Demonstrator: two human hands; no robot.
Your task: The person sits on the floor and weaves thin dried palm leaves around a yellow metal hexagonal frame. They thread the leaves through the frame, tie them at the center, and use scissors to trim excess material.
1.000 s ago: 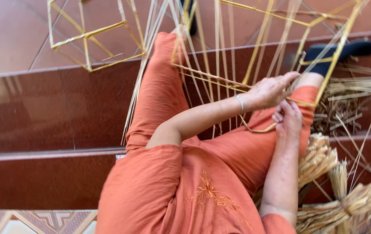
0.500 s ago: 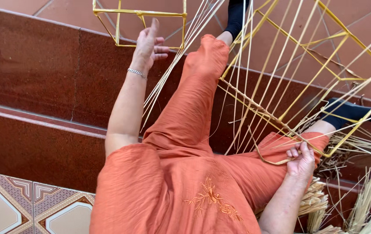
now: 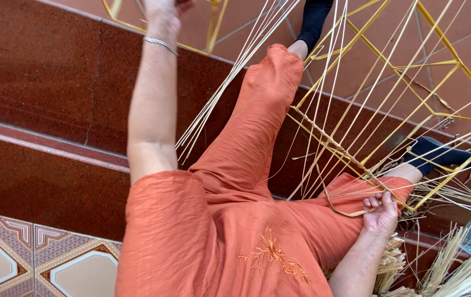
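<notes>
My left hand (image 3: pixel 164 12) is raised high at the top edge, a silver bracelet (image 3: pixel 160 44) on its wrist. Its fingers are cut off by the frame edge. A bundle of long pale straw strands (image 3: pixel 219 93) slants beside that arm; I cannot tell whether the hand holds them. My right hand (image 3: pixel 381 213) rests on my right knee, closed on the lower corner of a yellow wire frame (image 3: pixel 411 66) and on a bent straw strip. Several strands run up through the frame, and a woven band (image 3: pixel 323 135) lies along one bar.
I sit on dark red stone steps (image 3: pixel 43 82) in orange clothes and black socks (image 3: pixel 444 157). A second yellow frame (image 3: pixel 213 33) stands on the floor above. Bundles of dry straw (image 3: pixel 466 269) lie at the lower right. Patterned tiles (image 3: pixel 21 258) are at the lower left.
My left hand left the frame by my right knee and swung up and away to the upper left, arm now stretched out. My right hand stayed on the frame's corner.
</notes>
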